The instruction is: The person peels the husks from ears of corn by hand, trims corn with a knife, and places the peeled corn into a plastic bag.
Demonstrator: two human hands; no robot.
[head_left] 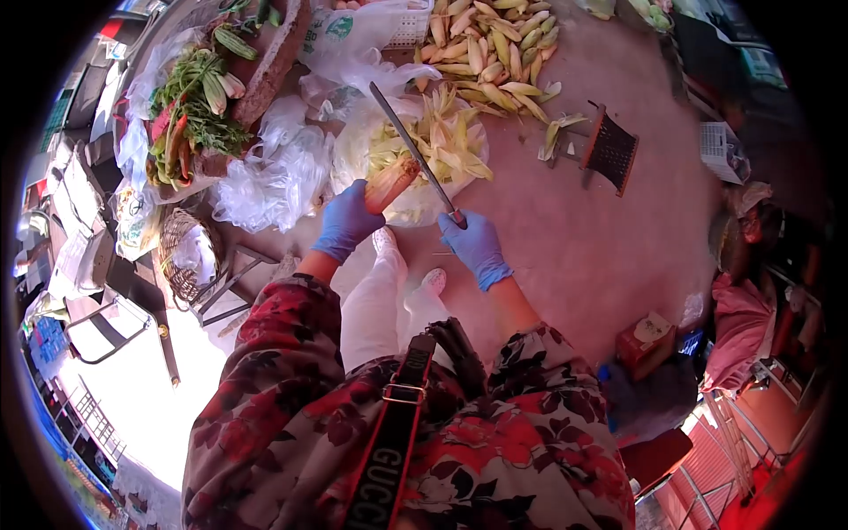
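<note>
My left hand (pixel 348 219), in a blue glove, is closed around an ear of corn (pixel 390 185) with a brownish end pointing up and right. My right hand (pixel 477 248), also gloved in blue, grips the handle of a long, narrow knife (pixel 409 141). Its dark blade slants up and left, passing close to the corn; whether they touch I cannot tell. Beneath both lies an open clear plastic bag (pixel 347 159) full of pale yellow-green corn husks (pixel 455 146).
Beyond the bag is a large heap of unhusked corn (pixel 495 53). Crumpled plastic bags (pixel 278 168) and a pile of green vegetables (pixel 199 110) lie to the left, near a wicker basket (pixel 183 278). A small stool (pixel 609 150) stands right; a red box (pixel 646 343) sits lower right.
</note>
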